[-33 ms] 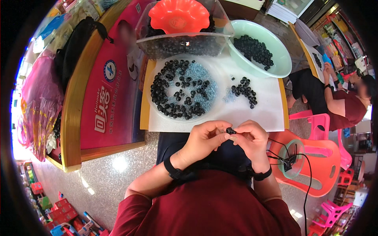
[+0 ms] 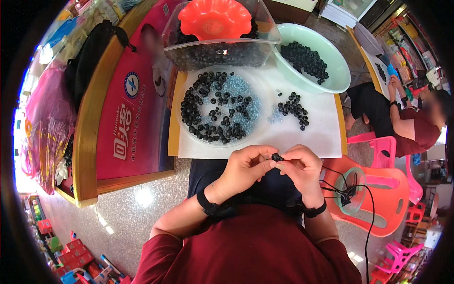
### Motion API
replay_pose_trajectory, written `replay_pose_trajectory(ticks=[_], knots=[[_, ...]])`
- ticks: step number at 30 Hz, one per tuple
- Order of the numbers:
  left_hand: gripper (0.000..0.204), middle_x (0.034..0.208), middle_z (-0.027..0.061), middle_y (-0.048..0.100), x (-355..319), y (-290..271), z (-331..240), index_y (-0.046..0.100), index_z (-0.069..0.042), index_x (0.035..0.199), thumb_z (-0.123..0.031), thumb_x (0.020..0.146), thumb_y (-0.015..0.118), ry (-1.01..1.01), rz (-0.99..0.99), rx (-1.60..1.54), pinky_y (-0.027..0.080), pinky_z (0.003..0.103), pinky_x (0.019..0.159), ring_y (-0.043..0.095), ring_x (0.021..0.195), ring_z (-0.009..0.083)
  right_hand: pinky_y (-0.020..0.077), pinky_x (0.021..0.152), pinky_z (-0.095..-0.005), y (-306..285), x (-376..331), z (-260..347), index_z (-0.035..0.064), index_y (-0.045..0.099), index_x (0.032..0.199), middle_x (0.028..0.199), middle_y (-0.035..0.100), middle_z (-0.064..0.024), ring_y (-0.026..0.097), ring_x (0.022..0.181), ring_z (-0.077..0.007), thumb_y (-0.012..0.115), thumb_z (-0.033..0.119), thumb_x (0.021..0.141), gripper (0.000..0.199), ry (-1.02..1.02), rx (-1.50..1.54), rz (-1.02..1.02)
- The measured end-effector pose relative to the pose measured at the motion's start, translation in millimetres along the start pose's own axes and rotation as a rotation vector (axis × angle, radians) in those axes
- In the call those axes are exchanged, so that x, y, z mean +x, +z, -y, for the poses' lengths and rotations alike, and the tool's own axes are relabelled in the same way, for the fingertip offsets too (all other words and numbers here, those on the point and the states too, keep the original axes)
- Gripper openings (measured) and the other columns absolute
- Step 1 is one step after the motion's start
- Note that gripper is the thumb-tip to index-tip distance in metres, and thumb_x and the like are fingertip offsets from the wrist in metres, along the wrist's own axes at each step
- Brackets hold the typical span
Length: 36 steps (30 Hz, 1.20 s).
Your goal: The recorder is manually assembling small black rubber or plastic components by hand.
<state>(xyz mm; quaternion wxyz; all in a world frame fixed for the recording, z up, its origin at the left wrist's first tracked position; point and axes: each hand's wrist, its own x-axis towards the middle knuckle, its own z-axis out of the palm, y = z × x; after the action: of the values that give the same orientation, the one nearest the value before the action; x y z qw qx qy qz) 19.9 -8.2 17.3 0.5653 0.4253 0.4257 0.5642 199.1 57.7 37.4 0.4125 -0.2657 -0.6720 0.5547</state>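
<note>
Just in front of the table's near edge, my two hands meet with closed fingertips. Between them is a small black bead [image 2: 277,157], possibly more than one piece; the fingers partly hide it. My left hand [image 2: 245,169] pinches it from the left, thumb and index finger together. From the other side my right hand [image 2: 303,169] grips it the same way. Beyond the hands lies a round clear tray [image 2: 259,134] with black beads around its left side and small clear bluish pieces on its right. A loose pile of black beads [image 2: 294,105] rests on the white tabletop [image 2: 312,144].
A clear bin [image 2: 217,48] of black beads, with a red scalloped bowl [image 2: 215,19] on top, stands behind the tray. A pale green basin [image 2: 338,75] holds more beads. Cables trail over an orange stool [image 2: 385,203] at right. Another person [image 2: 418,125] sits farther right.
</note>
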Motion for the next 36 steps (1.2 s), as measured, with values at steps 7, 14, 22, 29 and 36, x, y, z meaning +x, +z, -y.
replay_pose_trajectory(ticks=[7, 14, 22, 29, 36], knots=[[0.026, 0.082, 0.0013, 0.065, -1, -1, -4, 0.066, 0.000, 0.116, 0.000, 0.091, 0.068, 0.063, -0.039, 0.179, 0.046, 0.020, 0.048, 0.057, 0.059, 0.0043, 0.0534, 0.057, -0.0225, 3, -4, -2, -0.0013, 0.064, 0.096, 0.089, 0.061, -0.0082, 0.063, 0.070, -0.0117, 0.073, -0.008, 0.082, 0.018, 0.072, 0.096, -0.017], [0.024, 0.081, 0.0028, 0.065, -1, -1, -10, 0.068, 0.000, 0.114, 0.001, 0.089, 0.068, 0.103, -0.013, 0.219, 0.045, 0.020, 0.047, 0.058, 0.058, 0.0047, 0.0536, 0.056, -0.0233, 5, -7, -9, -0.0010, 0.065, 0.096, 0.090, 0.062, -0.0089, 0.063, 0.070, -0.0132, 0.073, -0.009, 0.082, 0.018, 0.046, 0.218, -0.015], [0.025, 0.083, 0.0058, 0.067, 0, -1, -8, 0.072, -0.005, 0.108, -0.004, 0.083, 0.076, 0.149, -0.057, 0.296, 0.047, 0.024, 0.058, 0.057, 0.065, 0.0085, 0.0535, 0.052, -0.0261, 9, -11, -22, -0.0003, 0.065, 0.098, 0.091, 0.064, -0.0115, 0.063, 0.067, -0.0167, 0.070, -0.006, 0.085, 0.015, 0.109, 0.492, -0.053], [0.022, 0.085, 0.0058, 0.067, 3, -4, -6, 0.070, -0.002, 0.109, -0.002, 0.087, 0.073, 0.296, -0.037, 0.357, 0.047, 0.021, 0.047, 0.062, 0.061, 0.0073, 0.0539, 0.050, -0.0286, 12, -13, -26, 0.0004, 0.066, 0.101, 0.091, 0.065, -0.0128, 0.063, 0.065, -0.0181, 0.067, -0.002, 0.089, 0.012, 0.197, 0.660, -0.077], [0.020, 0.084, 0.0073, 0.068, 5, -3, -5, 0.071, -0.003, 0.106, -0.002, 0.086, 0.073, 0.353, -0.065, 0.445, 0.047, 0.022, 0.047, 0.062, 0.059, 0.0084, 0.0532, 0.050, -0.0290, 10, -14, -26, 0.0018, 0.065, 0.098, 0.087, 0.065, -0.0108, 0.062, 0.067, -0.0171, 0.064, 0.007, 0.094, 0.007, 0.361, 0.757, -0.097]])
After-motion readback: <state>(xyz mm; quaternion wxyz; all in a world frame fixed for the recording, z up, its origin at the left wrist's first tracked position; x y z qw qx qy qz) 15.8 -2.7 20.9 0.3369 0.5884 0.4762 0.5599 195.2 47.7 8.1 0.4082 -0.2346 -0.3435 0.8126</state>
